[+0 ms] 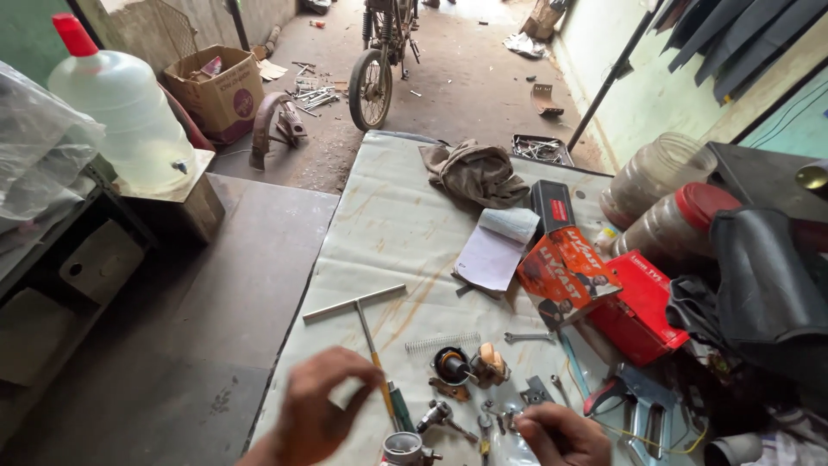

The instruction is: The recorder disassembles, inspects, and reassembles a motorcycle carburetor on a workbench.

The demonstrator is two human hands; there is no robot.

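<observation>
Both the blurred left hand (315, 414) and the right hand (561, 434) (grip unreadable) are cropped by the bottom edge.

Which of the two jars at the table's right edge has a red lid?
The nearer jar, lying on its side with a red lid; the farther jar behind it shows no red lid.

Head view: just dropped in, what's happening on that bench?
A person works over a cloth-covered bench strewn with small engine parts. The left hand hovers, fingers curled, by a T-handle wrench. The right hand pinches at small metal pieces; what it grips is unclear. A spring, spanner and notepad lie nearby.
</observation>
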